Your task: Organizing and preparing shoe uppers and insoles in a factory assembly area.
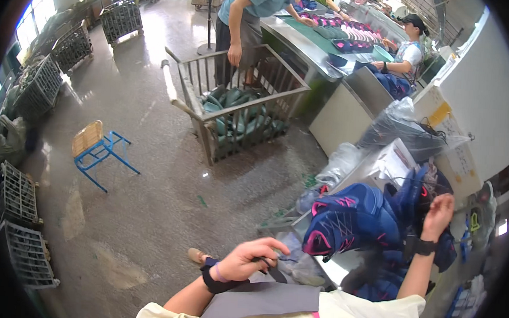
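Observation:
My left hand [250, 258] is curled near my chest, pinching a thin dark strap or string at the top of my grey apron [258, 303]. My right hand [438, 215] is raised at the right, fingers bent, resting against a pile of blue shoe uppers with pink trim [349, 221] on a metal work surface [332, 269]. Whether that hand grips one of the uppers is not visible. A dark band sits on each wrist.
A metal cage cart [240, 100] holding dark green pieces stands ahead. A person in a blue shirt bends at a long table [306, 43]; another person in a cap sits at its right. A small blue stool [96, 151] and wire crates [19, 195] stand at the left.

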